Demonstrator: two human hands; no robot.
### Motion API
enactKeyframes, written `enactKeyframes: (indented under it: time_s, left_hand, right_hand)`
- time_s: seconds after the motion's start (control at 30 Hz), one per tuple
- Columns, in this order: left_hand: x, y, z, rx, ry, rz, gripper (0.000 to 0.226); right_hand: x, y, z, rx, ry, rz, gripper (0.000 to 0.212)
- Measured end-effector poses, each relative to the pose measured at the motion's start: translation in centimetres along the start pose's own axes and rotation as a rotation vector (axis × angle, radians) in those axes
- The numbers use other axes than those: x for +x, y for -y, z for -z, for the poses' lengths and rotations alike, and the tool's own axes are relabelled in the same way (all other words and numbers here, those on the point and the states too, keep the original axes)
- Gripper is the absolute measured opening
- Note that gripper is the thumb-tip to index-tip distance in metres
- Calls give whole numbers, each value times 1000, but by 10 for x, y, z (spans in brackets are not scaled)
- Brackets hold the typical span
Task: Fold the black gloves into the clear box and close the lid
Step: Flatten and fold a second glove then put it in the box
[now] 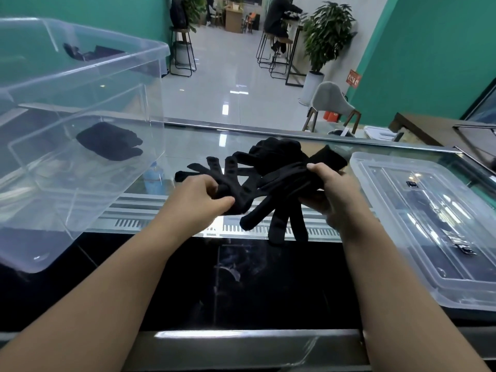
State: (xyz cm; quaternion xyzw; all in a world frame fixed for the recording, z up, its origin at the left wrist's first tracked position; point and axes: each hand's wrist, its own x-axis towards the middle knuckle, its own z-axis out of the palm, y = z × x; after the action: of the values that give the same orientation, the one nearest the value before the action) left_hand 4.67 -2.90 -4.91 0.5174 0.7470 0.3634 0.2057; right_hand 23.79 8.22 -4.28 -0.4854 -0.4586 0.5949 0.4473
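Note:
Both of my hands hold a bunch of black gloves (271,189) above the glass counter. My left hand (200,196) pinches the fingers of one glove at the left side. My right hand (331,189) grips the cuff end, with glove fingers dangling below it. More black gloves (276,153) lie in a heap just behind. The clear box (88,73) stands open at the left, with one folded black glove (110,140) on its floor. Its clear lid (429,224) lies flat at the right.
The glass counter (193,146) has a metal front rail and a dark panel below. A plastic bottle (153,178) shows through the glass under the box. Beyond are a tiled floor, stools, potted plants, a grey chair and a seated person.

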Motion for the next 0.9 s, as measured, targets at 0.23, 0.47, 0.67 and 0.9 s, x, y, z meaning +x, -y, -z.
enactKeyframes:
  time_s: [0.23, 0.47, 0.67, 0.9]
  left_hand:
    - [10, -3, 14, -763, -120, 50, 16]
    - [8, -6, 1, -1126, 144, 171, 22]
    - [2, -2, -4, -819, 390, 309, 16]
    - [2, -7, -5, -869, 363, 388, 19]
  right_hand:
    - [3, 1, 0, 176, 8, 63, 44]
    - [-7, -2, -16, 80, -34, 395, 17]
    - [-13, -9, -23, -296, 52, 655, 26]
    - [-10, -5, -25, 8, -30, 334, 12]
